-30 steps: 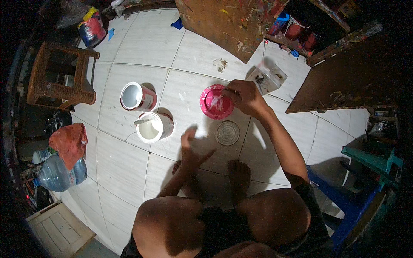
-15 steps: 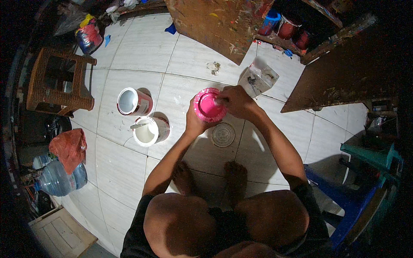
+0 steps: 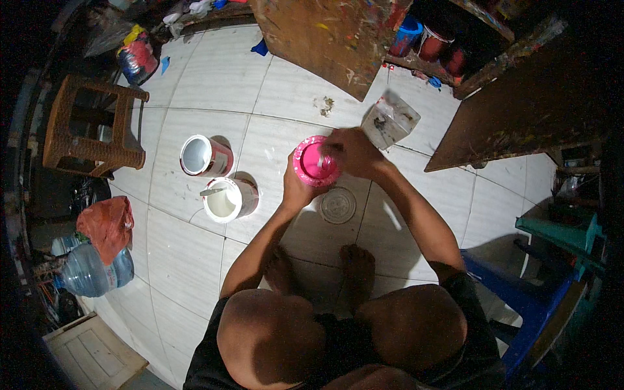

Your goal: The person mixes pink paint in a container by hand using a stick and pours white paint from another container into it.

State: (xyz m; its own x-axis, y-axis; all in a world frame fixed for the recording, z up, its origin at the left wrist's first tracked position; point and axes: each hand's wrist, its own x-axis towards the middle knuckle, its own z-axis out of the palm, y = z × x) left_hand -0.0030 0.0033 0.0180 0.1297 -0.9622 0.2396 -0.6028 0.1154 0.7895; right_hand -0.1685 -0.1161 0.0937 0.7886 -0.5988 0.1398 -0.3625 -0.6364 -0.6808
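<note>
A can of pink paint (image 3: 299,151) is upright in front of me, its rim smeared with pink and white. My left hand (image 3: 300,187) wraps around the can's left and near side. Over the right part of its mouth, my right hand (image 3: 354,153) is closed on a flat stirrer (image 3: 325,162), whose lower end dips into the paint; motion blurs the fingers and its upper part is hidden. Below the can a round lid (image 3: 337,205) lies on the tiles. To the left stand a can of whitish paint (image 3: 244,198) with a flat blade across its rim, and a second open can (image 3: 224,158).
A translucent square container (image 3: 392,121) stands beyond my right hand. Brown boards (image 3: 325,39) lean at the far side and right. A brown stool (image 3: 97,130) and a large water bottle (image 3: 97,270) are at left, a blue plastic stool (image 3: 520,286) at right.
My right hand has shifted slightly left over the can's mouth, and the stirrer has moved within the pink paint. My left hand keeps its hold.
</note>
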